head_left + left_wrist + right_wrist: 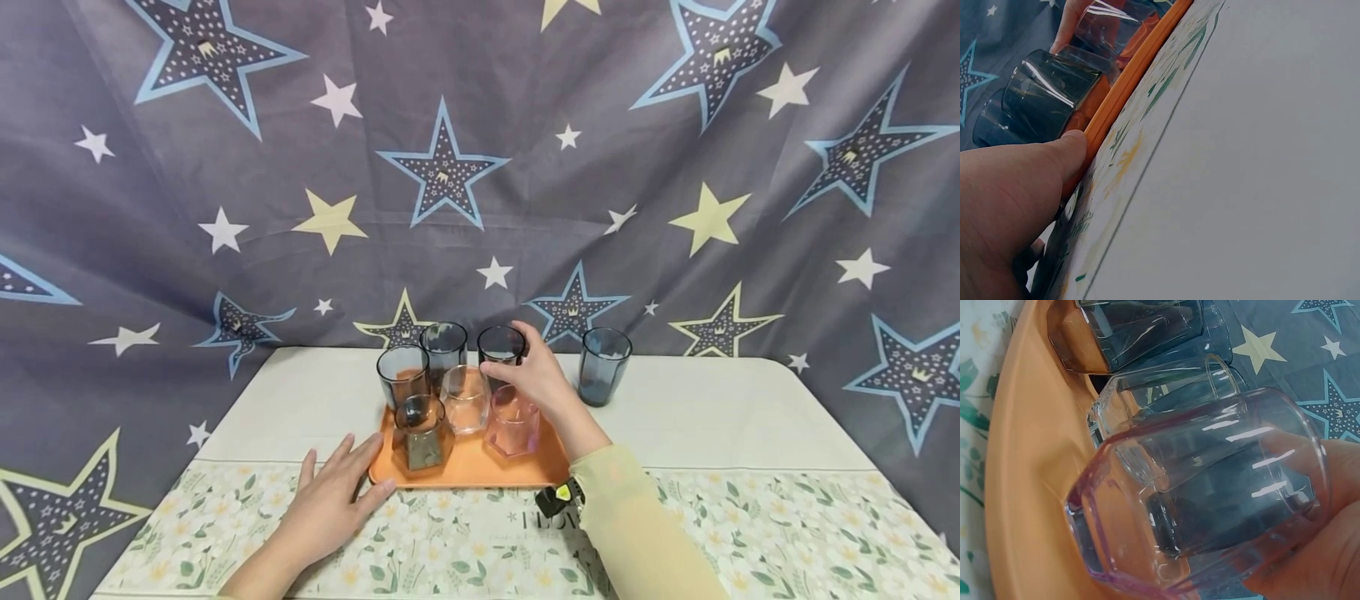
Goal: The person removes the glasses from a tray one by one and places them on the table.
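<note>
In the head view an orange tray (472,475) bears several drinking glasses. At its back right, my right hand (536,375) grips a dark grey glass (501,340) near the rim, thumb on the near left side and fingers behind. In front of that hand stands a pink faceted glass (513,425), which covers much of the right wrist view. Beside it is a clear glass (467,404). A smoky faceted glass (422,437) stands at the front left. My left hand (330,504) rests at the tray's front left corner, its thumb (1075,150) touching the rim.
Two more dark glasses stand on the tray, one at the left (403,375) and one at the back (444,343). A blue-grey glass (602,367) stands off the tray to the right. Behind the white table with its floral cloth (720,525) hangs a star-patterned curtain (480,225).
</note>
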{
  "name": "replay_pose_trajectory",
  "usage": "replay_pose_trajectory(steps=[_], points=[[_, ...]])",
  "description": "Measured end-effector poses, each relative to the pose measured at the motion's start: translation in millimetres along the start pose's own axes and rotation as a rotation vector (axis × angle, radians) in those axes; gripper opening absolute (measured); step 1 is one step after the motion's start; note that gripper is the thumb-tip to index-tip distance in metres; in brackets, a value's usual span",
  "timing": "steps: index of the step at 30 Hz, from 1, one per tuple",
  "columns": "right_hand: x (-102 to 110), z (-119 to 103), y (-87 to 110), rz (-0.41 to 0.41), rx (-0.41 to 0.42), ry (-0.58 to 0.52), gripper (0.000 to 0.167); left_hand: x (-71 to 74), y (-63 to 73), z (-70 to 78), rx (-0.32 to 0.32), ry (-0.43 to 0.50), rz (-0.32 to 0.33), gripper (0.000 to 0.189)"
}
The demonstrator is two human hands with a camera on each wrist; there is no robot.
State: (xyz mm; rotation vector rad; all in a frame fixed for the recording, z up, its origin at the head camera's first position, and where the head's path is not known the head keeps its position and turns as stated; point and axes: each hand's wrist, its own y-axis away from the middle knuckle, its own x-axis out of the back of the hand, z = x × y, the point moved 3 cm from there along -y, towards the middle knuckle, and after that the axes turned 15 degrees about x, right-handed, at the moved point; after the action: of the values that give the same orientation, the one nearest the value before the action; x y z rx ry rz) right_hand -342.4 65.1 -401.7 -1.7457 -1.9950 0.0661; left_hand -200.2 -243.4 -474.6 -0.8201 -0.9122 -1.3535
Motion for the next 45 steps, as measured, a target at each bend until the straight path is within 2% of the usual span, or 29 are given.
replay_pose_trajectory(steps=[13,35,45], points=[[-1,5,-1.9,0.027,0.019,-0.055,0.089,-2.6,-1.9,-2.0,0.006,0.007,0.000,0.085],[1,2,-1.0,0.078,0.027,0.020,0.087,-2.7,-1.4,-0.7,0.019,0.002,-0.012,0.081],[12,-11,-1.5,0.110,0.050,0.026,0.088,-3.0,-1.5,-0.5,0.017,0.001,-0.016,0.083]])
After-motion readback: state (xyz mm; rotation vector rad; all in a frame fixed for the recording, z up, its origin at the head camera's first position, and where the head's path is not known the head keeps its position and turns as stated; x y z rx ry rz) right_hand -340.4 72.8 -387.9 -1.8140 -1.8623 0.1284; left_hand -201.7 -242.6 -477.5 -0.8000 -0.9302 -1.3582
